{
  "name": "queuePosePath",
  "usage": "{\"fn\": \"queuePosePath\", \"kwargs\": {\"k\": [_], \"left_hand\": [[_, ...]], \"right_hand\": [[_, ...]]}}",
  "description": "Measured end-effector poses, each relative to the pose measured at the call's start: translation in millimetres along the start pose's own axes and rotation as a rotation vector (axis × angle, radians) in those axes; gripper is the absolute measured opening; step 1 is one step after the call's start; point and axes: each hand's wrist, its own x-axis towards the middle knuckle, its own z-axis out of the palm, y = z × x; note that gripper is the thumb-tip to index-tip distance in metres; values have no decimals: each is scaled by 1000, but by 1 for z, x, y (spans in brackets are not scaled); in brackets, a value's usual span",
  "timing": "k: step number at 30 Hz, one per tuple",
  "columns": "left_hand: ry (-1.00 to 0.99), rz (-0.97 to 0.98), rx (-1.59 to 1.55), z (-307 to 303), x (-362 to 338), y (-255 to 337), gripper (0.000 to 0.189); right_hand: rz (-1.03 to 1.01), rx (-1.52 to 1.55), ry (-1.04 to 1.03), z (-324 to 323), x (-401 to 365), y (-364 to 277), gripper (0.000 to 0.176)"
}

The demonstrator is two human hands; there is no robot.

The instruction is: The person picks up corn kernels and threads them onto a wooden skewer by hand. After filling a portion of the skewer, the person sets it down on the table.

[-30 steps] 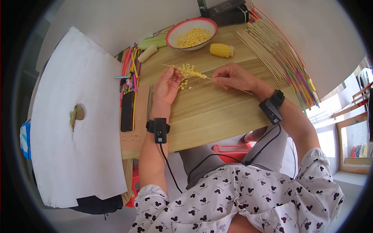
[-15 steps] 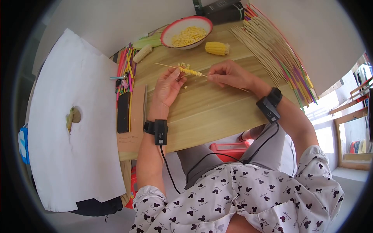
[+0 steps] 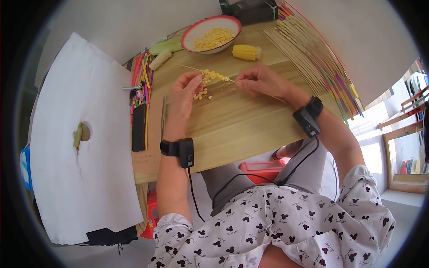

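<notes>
On the head camera I am making out faint writing on the brown card (image 3: 149, 157) at the desk's left edge, too small to read. The right hand (image 3: 258, 80) is pinching the corn skewer (image 3: 219, 76) near the far edge. The left hand (image 3: 182, 96), fingers curled, is touching its kernels, and I cannot tell whether it is gripping them.

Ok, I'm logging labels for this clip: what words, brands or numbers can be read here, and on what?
No text is legible.
On the brown card: faint marks, too small to read.
On the black box: pale marking, blurred.
On the shirt: tiny print, illegible.
</notes>
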Motion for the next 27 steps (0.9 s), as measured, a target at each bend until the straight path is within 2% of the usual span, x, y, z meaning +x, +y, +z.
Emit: {"fn": "queuePosePath", "kwargs": {"k": [1, 2, 4, 5, 7, 8, 10, 13, 17, 23, 25, 26, 27], "left_hand": [[10, 67, 150, 0, -2, 4, 16], [9, 64, 150, 0, -5, 9, 16], [-111, 31, 533, 2, -12, 17, 13], [-114, 29, 532, 3, -14, 20, 13], [-255, 72, 800, 7, -17, 23, 11], [-259, 70, 799, 9, -18, 25, 11], [-280, 228, 1003, 12, -20, 27, 14], [-289, 275, 1030, 10, -19, 27, 14], [-296, 235, 1111, 9, -20, 26, 12], [-307, 313, 1224, 8, -19, 22, 10], [-75, 90, 940, 10, -19, 21, 9], [-69, 94, 942, 7, -17, 21, 9], [3, 106, 768, 2, -12, 20, 9]], "right_hand": [[-10, 3, 29, -1, 1, 2, 21], [-8, 5, 31, -3, 2, 4, 21], [-10, -34, 60, -5, 2, 5, 21], [-7, -33, 63, -5, 2, 5, 21], [-14, -82, 53, -6, 2, 3, 21], [-11, -81, 56, -6, 2, 3, 21], [-12, -85, 55, -6, 2, 3, 20], [-16, -82, 37, -6, 2, 4, 20], [-2, -69, 21, -6, 3, 3, 19], [-17, -92, 15, -6, 3, 1, 21], [0, -92, 33, -6, 2, 0, 18], [-5, -93, 29, -6, 2, -1, 18], [7, -89, 28, -7, 1, -2, 19]]}}
